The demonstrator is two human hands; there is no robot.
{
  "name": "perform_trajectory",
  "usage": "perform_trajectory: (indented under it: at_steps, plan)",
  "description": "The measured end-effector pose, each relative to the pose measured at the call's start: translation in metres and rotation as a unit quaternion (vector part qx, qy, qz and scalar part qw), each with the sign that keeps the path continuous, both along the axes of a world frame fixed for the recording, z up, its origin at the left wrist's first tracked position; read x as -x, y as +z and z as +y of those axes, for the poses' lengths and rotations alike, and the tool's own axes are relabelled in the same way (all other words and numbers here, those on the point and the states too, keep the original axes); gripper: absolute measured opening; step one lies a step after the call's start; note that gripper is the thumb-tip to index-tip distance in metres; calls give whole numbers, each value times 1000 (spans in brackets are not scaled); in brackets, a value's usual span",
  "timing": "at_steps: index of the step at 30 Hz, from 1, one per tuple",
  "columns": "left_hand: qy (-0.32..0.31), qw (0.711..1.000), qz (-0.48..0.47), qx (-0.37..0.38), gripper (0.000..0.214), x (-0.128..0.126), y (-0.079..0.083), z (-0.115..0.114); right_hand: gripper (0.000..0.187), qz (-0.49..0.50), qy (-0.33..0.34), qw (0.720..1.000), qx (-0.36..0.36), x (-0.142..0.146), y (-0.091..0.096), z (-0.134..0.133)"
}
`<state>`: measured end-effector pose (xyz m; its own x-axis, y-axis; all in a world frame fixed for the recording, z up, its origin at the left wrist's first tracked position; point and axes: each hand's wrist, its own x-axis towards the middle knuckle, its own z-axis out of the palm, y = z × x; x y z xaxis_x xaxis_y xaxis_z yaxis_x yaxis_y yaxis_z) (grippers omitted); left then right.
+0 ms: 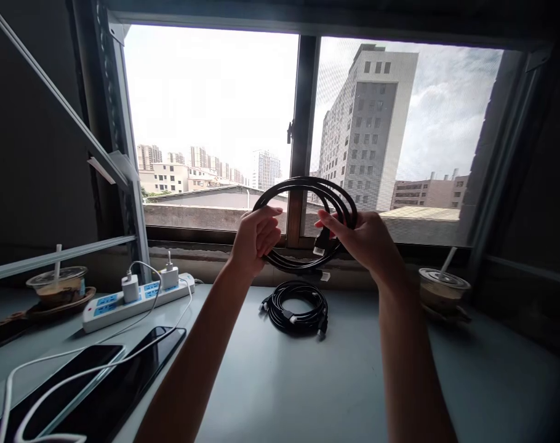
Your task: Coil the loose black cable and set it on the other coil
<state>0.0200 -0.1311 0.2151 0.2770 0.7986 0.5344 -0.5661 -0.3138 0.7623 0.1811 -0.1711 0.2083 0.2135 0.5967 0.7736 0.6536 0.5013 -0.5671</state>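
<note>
Between my two hands a black HDMI-type cable is held up in a loose coil of several loops, above the table and in front of the window. My left hand grips the left side of the coil with curled fingers. On the right side, my right hand pinches the loops between thumb and fingers. One plug hangs inside the coil near my right fingers, and another end with a pale tip shows at the bottom. Below, a second coil of black cables lies on the table, its plugs sticking outward.
On the left of the table are a white power strip with chargers and white cables, and two dark phones. Drink cups stand at the left and right. A metal frame borders the window.
</note>
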Motion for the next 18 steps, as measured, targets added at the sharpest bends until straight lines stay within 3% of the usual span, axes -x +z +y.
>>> perform_trajectory:
  at_steps: [8, 14, 18]
  plan:
    - [-48, 998, -32, 0, 39, -1, -2, 2, 36, 108, 116, 987, 14, 1, 2, -4]
    - [-104, 994, 12, 11, 35, 0, -3, 3, 35, 103, 155, 981, 51, 1, 4, -11]
    - [-66, 997, 27, 16, 37, -1, -2, 0, 42, 80, 143, 984, 73, -3, 3, -8]
